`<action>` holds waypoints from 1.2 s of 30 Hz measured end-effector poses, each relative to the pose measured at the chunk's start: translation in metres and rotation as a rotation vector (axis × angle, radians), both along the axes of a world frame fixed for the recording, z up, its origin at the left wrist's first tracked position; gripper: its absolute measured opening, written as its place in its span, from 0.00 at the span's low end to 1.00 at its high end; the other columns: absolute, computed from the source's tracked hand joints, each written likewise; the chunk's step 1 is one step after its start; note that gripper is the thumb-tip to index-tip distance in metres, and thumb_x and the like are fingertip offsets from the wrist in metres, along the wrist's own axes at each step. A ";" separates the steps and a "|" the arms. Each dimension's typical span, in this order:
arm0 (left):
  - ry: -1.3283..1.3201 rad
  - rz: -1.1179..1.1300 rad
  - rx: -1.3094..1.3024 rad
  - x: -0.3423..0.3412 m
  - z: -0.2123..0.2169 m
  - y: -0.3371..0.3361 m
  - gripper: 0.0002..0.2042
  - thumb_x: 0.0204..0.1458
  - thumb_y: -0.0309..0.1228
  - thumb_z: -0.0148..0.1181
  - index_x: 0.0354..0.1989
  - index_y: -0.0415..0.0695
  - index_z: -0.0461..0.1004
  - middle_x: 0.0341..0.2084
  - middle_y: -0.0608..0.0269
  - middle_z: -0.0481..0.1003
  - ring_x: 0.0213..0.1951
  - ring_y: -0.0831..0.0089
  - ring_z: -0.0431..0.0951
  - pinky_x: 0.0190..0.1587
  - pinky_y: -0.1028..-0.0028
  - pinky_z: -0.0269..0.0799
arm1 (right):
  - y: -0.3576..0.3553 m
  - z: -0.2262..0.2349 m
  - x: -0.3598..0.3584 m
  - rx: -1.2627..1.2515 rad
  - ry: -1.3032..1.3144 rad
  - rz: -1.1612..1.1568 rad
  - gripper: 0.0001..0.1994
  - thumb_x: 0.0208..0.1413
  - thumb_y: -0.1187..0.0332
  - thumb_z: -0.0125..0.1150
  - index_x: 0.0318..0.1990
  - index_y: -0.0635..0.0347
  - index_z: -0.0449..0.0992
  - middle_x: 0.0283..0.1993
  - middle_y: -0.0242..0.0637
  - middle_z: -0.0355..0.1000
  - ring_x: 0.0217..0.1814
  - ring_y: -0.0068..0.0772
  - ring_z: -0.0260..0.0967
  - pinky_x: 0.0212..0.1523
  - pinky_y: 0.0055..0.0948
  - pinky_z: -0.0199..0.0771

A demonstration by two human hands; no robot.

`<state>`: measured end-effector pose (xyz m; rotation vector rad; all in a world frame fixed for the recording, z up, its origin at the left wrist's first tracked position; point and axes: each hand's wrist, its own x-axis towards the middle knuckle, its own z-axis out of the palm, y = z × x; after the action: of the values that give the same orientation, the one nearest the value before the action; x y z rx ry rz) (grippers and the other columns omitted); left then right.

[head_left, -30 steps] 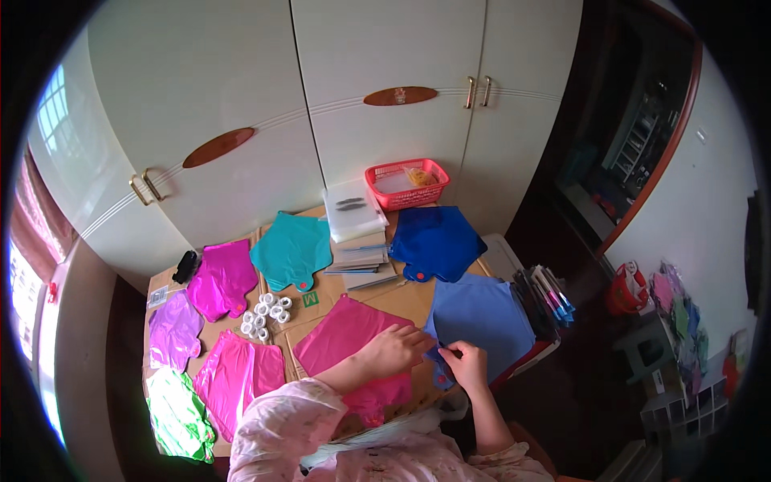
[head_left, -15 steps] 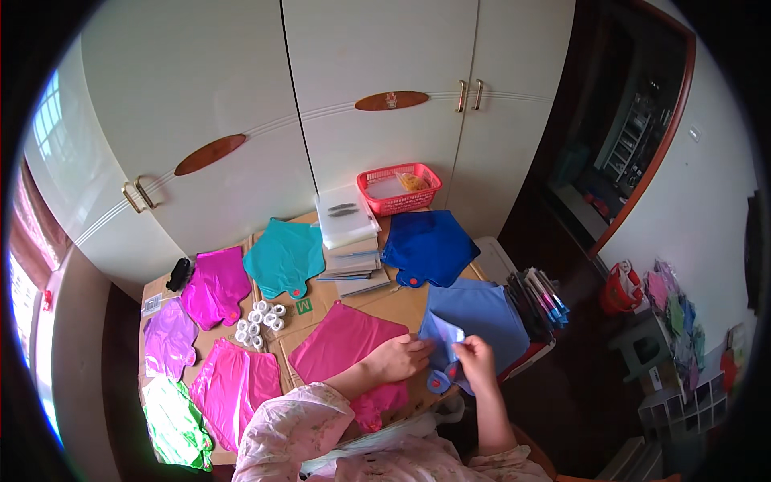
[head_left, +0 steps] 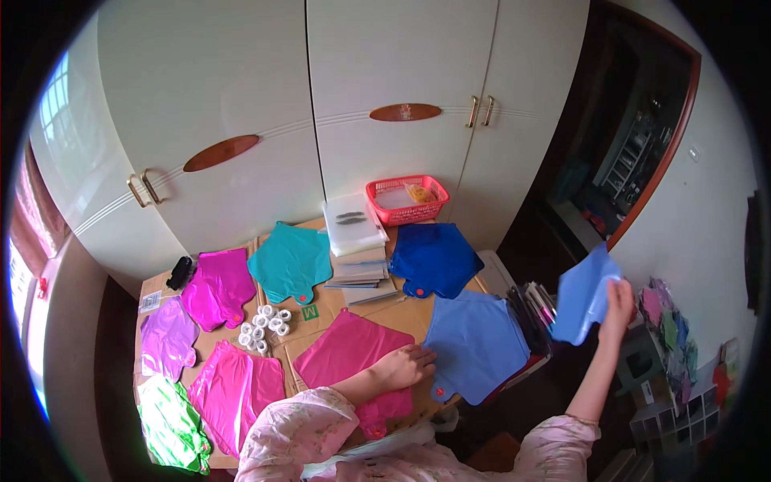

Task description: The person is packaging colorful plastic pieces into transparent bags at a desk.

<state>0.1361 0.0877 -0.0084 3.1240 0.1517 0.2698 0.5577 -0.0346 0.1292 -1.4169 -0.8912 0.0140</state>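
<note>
My right hand (head_left: 617,312) is raised past the table's right edge, closed on a light blue plastic bag (head_left: 580,299) that hangs folded. My left hand (head_left: 405,367) rests palm down on a dark pink plastic bag (head_left: 345,341), its slightly bent fingertips at the left edge of a pile of light blue bags (head_left: 478,345). That pile lies flat and has a tab with a red dot. Behind it is a dark blue bag (head_left: 438,257). A bright pink bag (head_left: 237,390) lies to the left of my left forearm.
Cardboard (head_left: 321,304) covers the table. On it are teal (head_left: 289,261), magenta (head_left: 217,285), purple (head_left: 167,337) and green (head_left: 173,422) bags, white rolls (head_left: 261,325), stacked clear sleeves (head_left: 353,229) and a red basket (head_left: 401,213). Folded dark packets (head_left: 532,313) stand at right.
My right hand has swung up and to the right, carrying the light blue bag away from the pile. My left hand stays low by the pile's edge. The view has shifted slightly.
</note>
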 end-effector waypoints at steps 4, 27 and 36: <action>0.047 0.037 -0.119 -0.010 0.016 0.004 0.14 0.52 0.32 0.49 0.45 0.42 0.71 0.55 0.55 0.68 0.57 0.63 0.68 0.58 0.65 0.62 | 0.098 0.005 -0.091 -0.248 -0.621 0.065 0.08 0.55 0.70 0.56 0.43 0.58 0.72 0.33 0.45 0.75 0.34 0.42 0.75 0.35 0.34 0.73; -0.019 0.712 -0.116 -0.149 0.103 0.183 0.12 0.49 0.34 0.54 0.41 0.52 0.77 0.39 0.59 0.77 0.43 0.59 0.76 0.45 0.62 0.72 | 0.267 -0.147 -0.251 -0.486 -1.169 0.440 0.09 0.44 0.63 0.58 0.23 0.58 0.77 0.29 0.38 0.74 0.34 0.39 0.74 0.35 0.39 0.76; 0.119 0.604 0.149 -0.097 0.024 0.175 0.04 0.47 0.29 0.54 0.29 0.47 0.75 0.30 0.62 0.76 0.40 0.65 0.77 0.39 0.66 0.75 | 0.268 -0.156 -0.249 -0.440 -1.223 0.347 0.04 0.41 0.70 0.56 0.21 0.57 0.77 0.29 0.38 0.75 0.34 0.39 0.75 0.31 0.39 0.76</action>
<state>0.0388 0.2627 0.0156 3.1454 1.1257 0.0919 0.3085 0.2331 -0.0270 -1.6138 -2.2390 -0.4629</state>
